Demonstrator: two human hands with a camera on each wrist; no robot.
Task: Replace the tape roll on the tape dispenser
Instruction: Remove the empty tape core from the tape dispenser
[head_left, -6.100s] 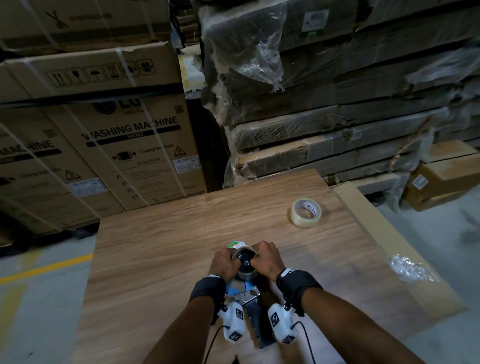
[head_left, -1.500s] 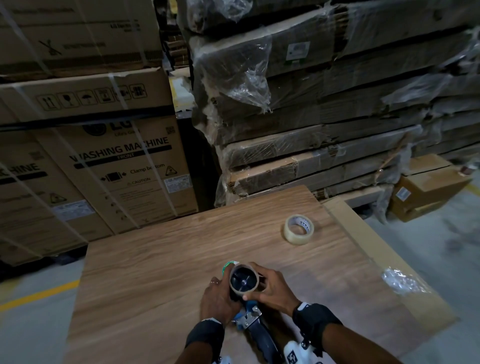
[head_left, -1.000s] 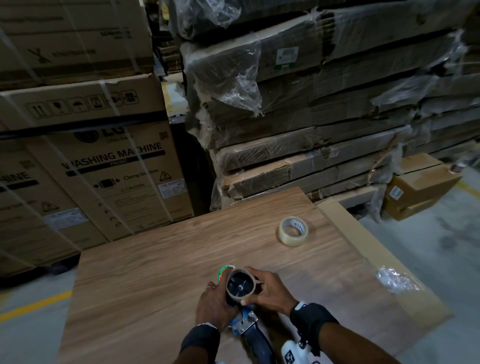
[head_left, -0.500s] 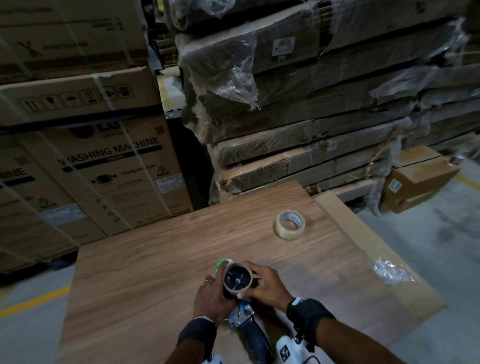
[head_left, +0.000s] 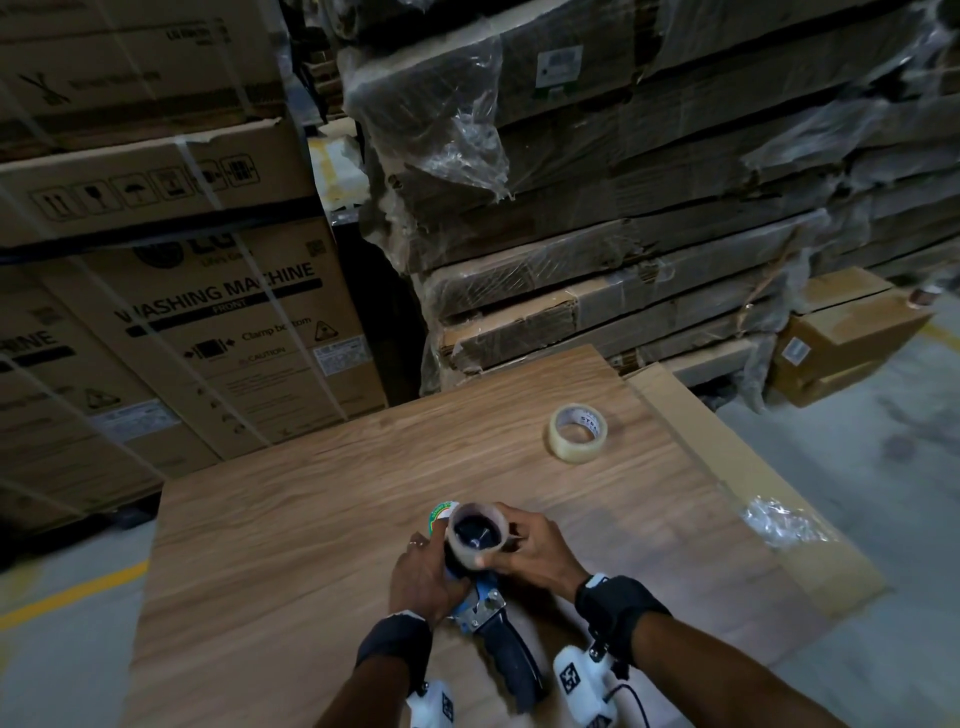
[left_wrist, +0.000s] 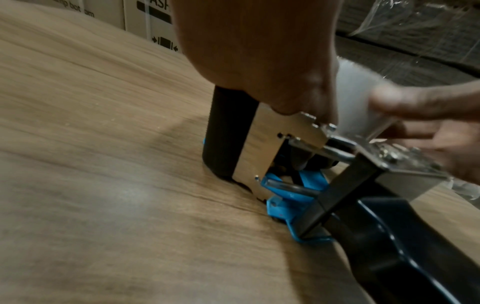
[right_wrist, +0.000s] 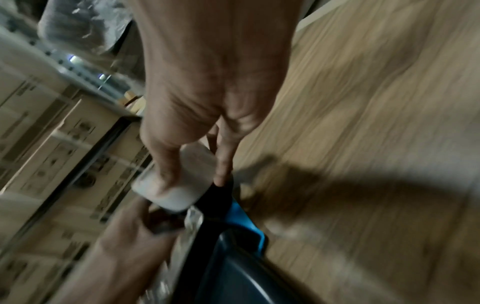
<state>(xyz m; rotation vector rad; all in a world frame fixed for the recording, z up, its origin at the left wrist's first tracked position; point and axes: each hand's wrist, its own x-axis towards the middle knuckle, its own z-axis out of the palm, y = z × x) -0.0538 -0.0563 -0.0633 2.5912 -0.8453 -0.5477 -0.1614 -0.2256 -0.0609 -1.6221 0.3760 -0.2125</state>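
Both hands on tape dispenser (head_left: 506, 644), right hand (head_left: 530, 551) gripping empty core (head_left: 475, 535), left hand (head_left: 423, 577) bracing, fresh roll (head_left: 577, 432) apart

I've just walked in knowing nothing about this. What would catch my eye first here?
Two hands meet low at the near edge of the wooden table: the right hand grips a nearly spent tape roll on the tape dispenser, which the left hand steadies. A fresh tape roll lies apart, farther back on the right.
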